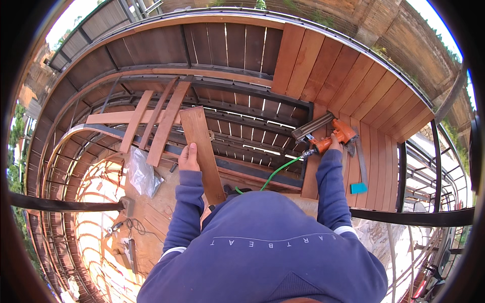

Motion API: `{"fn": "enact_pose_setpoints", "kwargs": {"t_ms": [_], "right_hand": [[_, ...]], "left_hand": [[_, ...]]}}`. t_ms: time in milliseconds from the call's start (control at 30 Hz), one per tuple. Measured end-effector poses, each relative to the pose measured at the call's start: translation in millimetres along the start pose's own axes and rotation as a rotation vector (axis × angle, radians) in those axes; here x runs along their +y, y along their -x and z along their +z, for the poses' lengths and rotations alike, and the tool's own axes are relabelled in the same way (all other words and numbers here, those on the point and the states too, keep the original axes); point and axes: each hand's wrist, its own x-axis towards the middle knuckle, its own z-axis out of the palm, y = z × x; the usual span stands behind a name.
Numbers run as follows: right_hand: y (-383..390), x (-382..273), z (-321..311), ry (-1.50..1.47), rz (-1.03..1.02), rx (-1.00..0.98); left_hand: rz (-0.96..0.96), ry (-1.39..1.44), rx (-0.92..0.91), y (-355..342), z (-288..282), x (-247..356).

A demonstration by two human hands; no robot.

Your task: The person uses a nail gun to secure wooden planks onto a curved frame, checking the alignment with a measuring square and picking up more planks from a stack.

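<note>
My left hand (189, 158) is closed on the edge of a reddish-brown wooden plank (199, 136), which reaches from my lap out over the metal frame. My right hand (335, 143) grips an orange nail gun (345, 131) by its handle, most of the fingers being hidden. The gun's long magazine (314, 126) points left, over the edge of the fitted seat boards (376, 161). From the handle a green air hose (277, 172) curves down toward my lap. Just right of the gun lies a square with a teal handle (358, 188).
Several loose planks (172, 118) lie across the curved black frame (242, 97) at left. A clear plastic bag (143, 171) rests below them. On the floor are a corded power tool (115, 228) and offcuts. Backrest boards (323, 65) line the far right; a black rail (65, 203) crosses at left.
</note>
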Motion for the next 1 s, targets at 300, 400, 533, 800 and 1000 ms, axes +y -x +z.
{"fn": "enact_pose_setpoints", "kwargs": {"t_ms": [300, 400, 533, 800, 1000], "right_hand": [[11, 10, -33, 0.349, -0.134, -0.009], [77, -34, -15, 0.648, -0.224, 0.021], [77, -94, -68, 1.115, -0.615, 0.173], [20, -122, -206, 1.962, -0.322, 0.322], [-39, -131, -235, 1.762, -0.206, 0.234]], "left_hand": [[0.151, -0.645, -0.188, 1, 15, -23], [0.183, -0.898, -0.229, 4, 5, -13], [0.129, -1.093, -0.338, -9, 3, -13], [0.18, -1.018, -0.05, -67, -21, 4], [0.067, -1.205, 0.237, -162, -106, 9]]}}
